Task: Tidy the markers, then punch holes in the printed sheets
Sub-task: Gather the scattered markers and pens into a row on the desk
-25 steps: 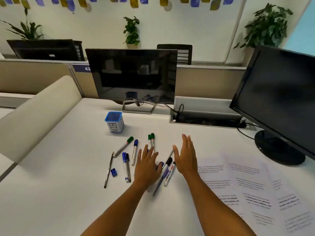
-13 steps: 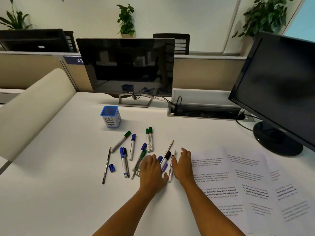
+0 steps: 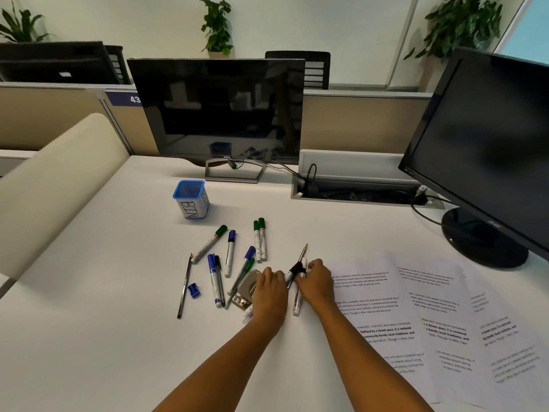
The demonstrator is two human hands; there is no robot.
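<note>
Both hands lie palm-down on the white desk (image 3: 89,337), side by side among scattered pens. The left hand (image 3: 270,292) is curled, fingers bent under, resting against a grey metal hole punch (image 3: 246,289) that lies just to its left — whether it grips anything I cannot tell. The right hand (image 3: 316,282) is likewise curled, its fingertips closing on a black-capped white marker (image 3: 294,272) and a white marker with red lettering (image 3: 297,301) that lies between the two wrists. A slim pencil (image 3: 303,252) pokes out beyond the knuckles. More markers lie loose to the left: a green-capped pair (image 3: 260,239), a blue-capped one (image 3: 229,252), another green-capped one (image 3: 209,243). A small blue cap (image 3: 193,290) sits near a dark pencil (image 3: 184,285). The blue-rimmed white cup labelled BIN (image 3: 191,199) stands upright, well apart — behind the markers. Printed white sheets (image 3: 416,316) spread overlapping to the right.
</note>
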